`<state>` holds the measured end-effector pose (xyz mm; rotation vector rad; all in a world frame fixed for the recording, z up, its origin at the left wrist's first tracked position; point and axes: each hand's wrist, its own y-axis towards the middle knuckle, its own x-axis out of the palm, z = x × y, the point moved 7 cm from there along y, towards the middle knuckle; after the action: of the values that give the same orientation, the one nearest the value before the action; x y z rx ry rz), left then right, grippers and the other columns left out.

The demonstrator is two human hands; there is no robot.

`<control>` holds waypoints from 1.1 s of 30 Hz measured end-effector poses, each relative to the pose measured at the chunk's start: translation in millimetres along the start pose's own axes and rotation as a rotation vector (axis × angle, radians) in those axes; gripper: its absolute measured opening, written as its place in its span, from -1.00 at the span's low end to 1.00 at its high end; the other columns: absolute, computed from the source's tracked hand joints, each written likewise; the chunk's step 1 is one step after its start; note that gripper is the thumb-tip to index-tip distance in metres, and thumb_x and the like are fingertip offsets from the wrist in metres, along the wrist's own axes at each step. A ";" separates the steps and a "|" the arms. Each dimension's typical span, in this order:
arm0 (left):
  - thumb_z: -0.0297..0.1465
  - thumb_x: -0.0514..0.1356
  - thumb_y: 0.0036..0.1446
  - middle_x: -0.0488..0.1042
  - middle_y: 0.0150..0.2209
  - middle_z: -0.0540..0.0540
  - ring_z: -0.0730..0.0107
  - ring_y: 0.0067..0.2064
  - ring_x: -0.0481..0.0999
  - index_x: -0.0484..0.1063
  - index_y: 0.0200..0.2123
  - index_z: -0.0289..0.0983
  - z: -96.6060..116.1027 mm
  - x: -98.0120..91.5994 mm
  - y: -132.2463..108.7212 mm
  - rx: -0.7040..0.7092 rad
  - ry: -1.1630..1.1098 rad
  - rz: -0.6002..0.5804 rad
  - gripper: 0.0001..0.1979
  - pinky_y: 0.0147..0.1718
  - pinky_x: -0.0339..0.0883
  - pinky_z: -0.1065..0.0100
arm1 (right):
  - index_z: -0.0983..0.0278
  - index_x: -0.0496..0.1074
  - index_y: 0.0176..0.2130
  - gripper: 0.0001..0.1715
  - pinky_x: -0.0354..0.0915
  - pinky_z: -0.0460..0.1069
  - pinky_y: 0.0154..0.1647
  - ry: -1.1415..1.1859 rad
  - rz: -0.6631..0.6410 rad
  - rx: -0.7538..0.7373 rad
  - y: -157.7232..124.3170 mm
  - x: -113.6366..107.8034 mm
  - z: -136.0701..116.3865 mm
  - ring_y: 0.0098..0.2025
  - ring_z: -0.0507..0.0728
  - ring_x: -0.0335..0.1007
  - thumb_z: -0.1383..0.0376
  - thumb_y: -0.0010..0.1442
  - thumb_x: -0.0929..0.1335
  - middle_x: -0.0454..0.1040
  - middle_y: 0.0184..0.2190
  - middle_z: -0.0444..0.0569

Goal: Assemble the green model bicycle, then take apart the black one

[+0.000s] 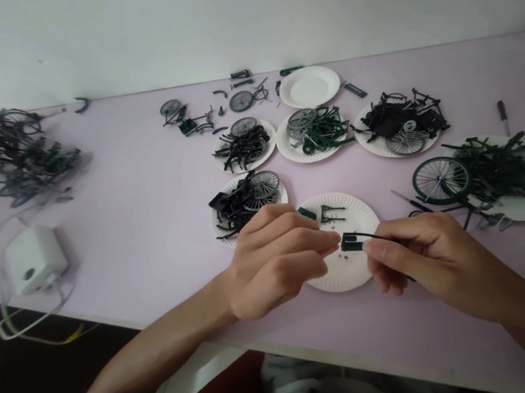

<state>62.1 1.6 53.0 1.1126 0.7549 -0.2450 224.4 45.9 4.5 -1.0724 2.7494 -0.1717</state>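
Observation:
My right hand (421, 258) pinches a small dark green plastic part (352, 242) with a slot in it. A thin dark curved strip runs along its upper side into the same grip. Thumb and fingertips of my left hand (283, 254) are pressed together at the part's left end; whatever tiny thing they may hold is too small to name. Both hands are over a white paper plate (329, 277). On that plate are a green block (307, 213), a dark forked piece (332, 214) and several tiny bits.
Paper plates of model bicycle parts stand behind, including one with black wheels (264, 187) and one with green frames (505, 171). A screwdriver (501, 115) lies at the back right. Tangled model bicycles (11, 152) and a white box with cables (35, 259) are left.

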 end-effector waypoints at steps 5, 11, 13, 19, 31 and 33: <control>-0.68 0.28 0.18 0.70 -0.23 -0.01 0.44 -0.30 0.66 0.20 -0.28 -0.17 -6.0 2.0 3.1 -0.050 0.036 0.010 -0.64 -0.15 0.42 0.27 | 0.24 0.46 -0.51 -0.59 0.22 -0.11 -0.52 -0.140 0.125 -0.025 -4.0 -2.4 -3.5 -0.55 -0.03 0.35 0.16 0.34 0.40 0.48 -0.60 -0.20; -0.70 0.33 0.15 0.71 -0.21 -0.07 0.43 -0.29 0.65 0.16 -0.37 -0.20 13.2 2.8 2.3 -0.033 0.129 -0.010 -0.58 -0.11 0.43 0.25 | 0.26 0.40 -0.58 -0.48 0.12 -0.07 -0.57 -0.262 0.221 -0.039 -3.1 -4.0 1.9 -0.62 -0.04 0.23 0.10 0.35 0.37 0.37 -0.68 -0.20; -0.69 0.34 0.15 0.70 -0.19 -0.09 0.41 -0.29 0.65 0.21 -0.33 -0.21 15.2 1.7 2.7 -0.060 0.133 0.000 -0.62 -0.08 0.44 0.22 | 0.25 0.42 -0.56 -0.50 0.13 -0.07 -0.57 -0.227 0.175 -0.042 -2.4 -0.8 3.3 -0.61 -0.03 0.24 0.08 0.35 0.36 0.39 -0.67 -0.20; -0.70 0.31 0.18 0.61 -0.28 -0.05 0.37 -0.26 0.59 0.48 -0.07 -0.25 -14.8 2.6 0.3 -0.173 0.069 0.110 -0.68 -0.23 0.45 0.30 | 0.24 0.49 -0.46 -0.52 0.16 -0.07 -0.51 -0.299 0.267 -0.160 -6.8 -4.1 -7.3 -0.53 -0.01 0.36 0.09 0.43 0.30 0.46 -0.59 -0.17; -0.45 0.40 0.21 0.57 -0.32 -0.03 0.45 -0.33 0.57 0.39 -0.13 -0.24 -47.4 30.7 -15.8 -0.892 -0.843 0.060 -0.75 -0.29 0.52 0.42 | 0.28 0.61 -0.09 -0.75 0.27 -0.08 -0.38 -0.664 0.360 -0.454 -9.7 -2.8 -18.5 -0.43 0.01 0.49 0.28 0.43 0.32 0.64 -0.37 -0.11; -0.45 0.41 0.20 0.56 -0.35 -0.02 0.48 -0.37 0.54 0.37 -0.14 -0.25 -48.5 33.2 -16.3 -0.927 -0.893 0.049 -0.73 -0.33 0.49 0.44 | 0.28 0.62 -0.15 -0.72 0.25 -0.07 -0.41 -0.689 0.336 -0.449 -8.9 -1.1 -16.8 -0.46 0.01 0.46 0.27 0.44 0.30 0.63 -0.39 -0.10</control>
<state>57.0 42.9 8.3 0.0737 -0.0137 -0.2735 227.4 40.8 22.6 -0.5638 2.3002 0.7466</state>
